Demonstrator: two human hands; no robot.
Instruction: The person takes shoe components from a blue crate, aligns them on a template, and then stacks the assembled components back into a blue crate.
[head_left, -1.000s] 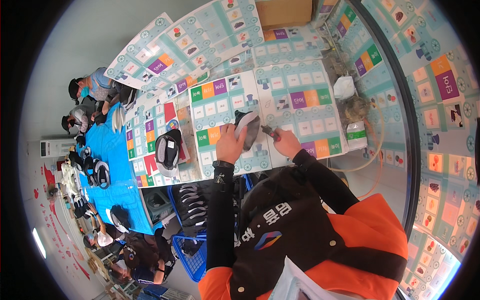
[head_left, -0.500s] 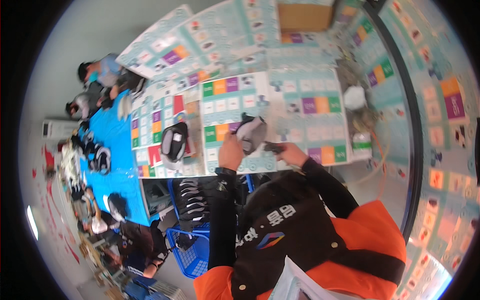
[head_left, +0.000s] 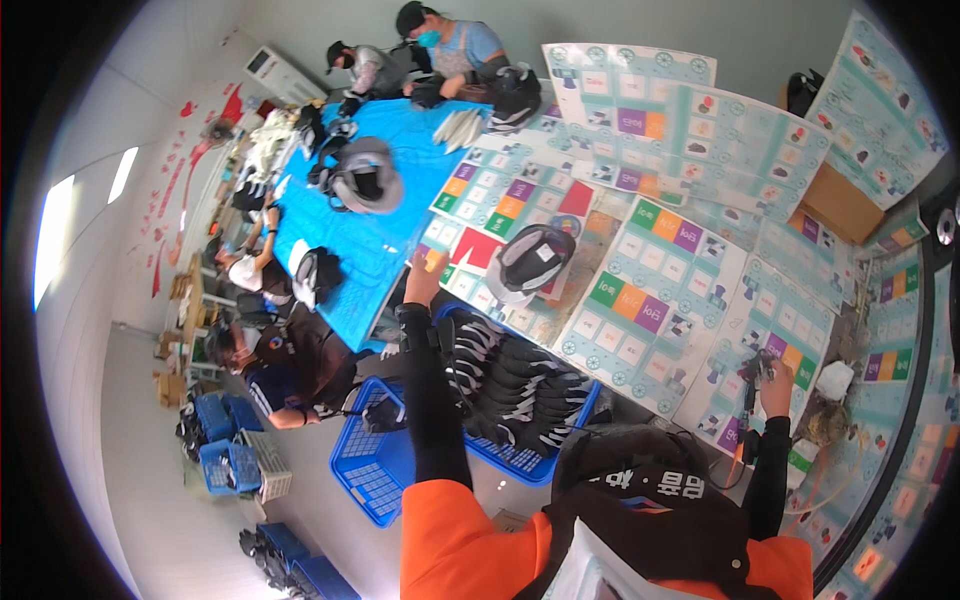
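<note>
My left hand (head_left: 427, 276) reaches out past the left edge of the patterned table, fingers stretched and holding nothing. Beyond it, over the blue-covered table (head_left: 400, 228), is a blurred grey and black cap (head_left: 367, 178); I cannot tell if it touches the surface. Another black cap with a grey brim (head_left: 537, 262) lies inside up on the patterned table (head_left: 640, 345), a white label showing inside. At the right side of this table, my right hand (head_left: 775, 385) is closed on a small dark tool (head_left: 760, 366), its exact kind unclear.
Below the table edge stands a blue basket (head_left: 545, 470) of stacked black and grey caps, beside another blue basket (head_left: 352, 470). Several people work around the blue table. Printed boards (head_left: 700, 135) stand at the back, near a cardboard box (head_left: 838, 205).
The cap that my left hand held is now away from it, over the blue table. My left hand has moved left and opened; my right hand has moved right with the tool. The view has turned left.
</note>
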